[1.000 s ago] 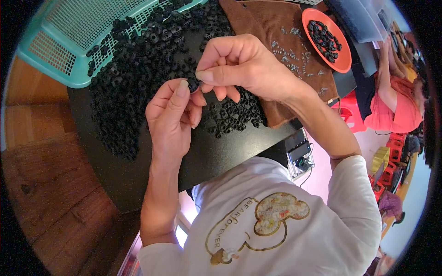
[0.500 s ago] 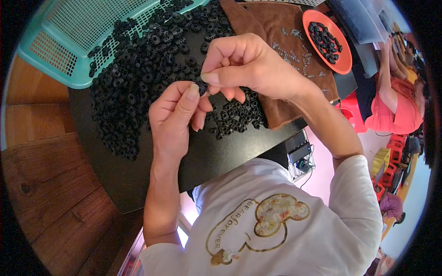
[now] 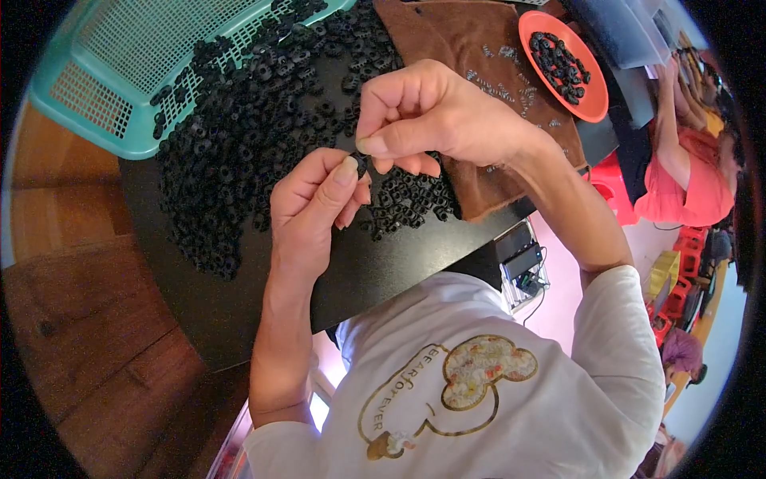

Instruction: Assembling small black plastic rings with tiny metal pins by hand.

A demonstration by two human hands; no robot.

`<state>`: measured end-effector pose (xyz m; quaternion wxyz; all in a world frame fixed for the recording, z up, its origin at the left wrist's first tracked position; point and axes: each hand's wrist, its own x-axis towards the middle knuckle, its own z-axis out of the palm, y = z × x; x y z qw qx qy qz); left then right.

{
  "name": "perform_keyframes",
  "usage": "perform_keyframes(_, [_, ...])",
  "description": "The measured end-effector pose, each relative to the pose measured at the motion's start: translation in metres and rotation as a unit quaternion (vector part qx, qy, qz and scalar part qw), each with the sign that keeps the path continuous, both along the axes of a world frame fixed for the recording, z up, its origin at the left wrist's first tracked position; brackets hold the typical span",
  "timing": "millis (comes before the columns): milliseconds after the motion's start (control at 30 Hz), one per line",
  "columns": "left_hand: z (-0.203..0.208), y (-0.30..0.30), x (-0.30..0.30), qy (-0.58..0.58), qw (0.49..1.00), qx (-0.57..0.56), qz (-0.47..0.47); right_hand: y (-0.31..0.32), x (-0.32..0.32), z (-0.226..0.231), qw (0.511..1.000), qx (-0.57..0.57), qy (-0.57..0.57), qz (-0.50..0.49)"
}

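Observation:
Above the dark table, my left hand (image 3: 307,199) pinches a small black plastic part (image 3: 361,164) between thumb and forefinger. My right hand (image 3: 435,116) meets it from the right, thumb and forefinger closed at the part's upper end; whatever lies between those fingertips is hidden. Under and behind both hands spreads a large pile of rounded black plastic parts (image 3: 215,168). Nearer to me, below the right fingers, lies a group of smaller, squarish black pieces (image 3: 411,203).
A green plastic basket (image 3: 68,84) stands at the far left. On the right, a brown cloth (image 3: 471,188) carries several tiny silvery pieces (image 3: 487,86). Beside them sits an orange plate (image 3: 594,100) with black parts. Another person (image 3: 690,180) in a coral top is farther right.
Both hands have shifted slightly to the right with the black part. The fingertips stay together, and the part now shows just above the left thumb tip.

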<state>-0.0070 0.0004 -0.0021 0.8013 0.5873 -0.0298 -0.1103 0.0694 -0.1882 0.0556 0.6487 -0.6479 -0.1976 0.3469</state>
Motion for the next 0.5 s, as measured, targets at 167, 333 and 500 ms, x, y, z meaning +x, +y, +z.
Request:
perform_keyframes(167, [0.0021,-0.0021,0.0002,0.005,1.000,-0.017,-0.002,-0.0041,-0.0002,0.0004,1.000,0.001,0.011,0.011])
perform_keyframes(333, [0.0036,-0.0009,0.0005,0.005,1.000,-0.011,-0.006,-0.0051,-0.0024,-0.0057,0.999,0.011,0.030,0.008])
perform_keyframes(500, [0.0011,-0.0007,-0.0009,0.006,1.000,-0.005,-0.008,-0.0054,-0.0067,-0.0087,0.999,0.021,0.043,-0.002])
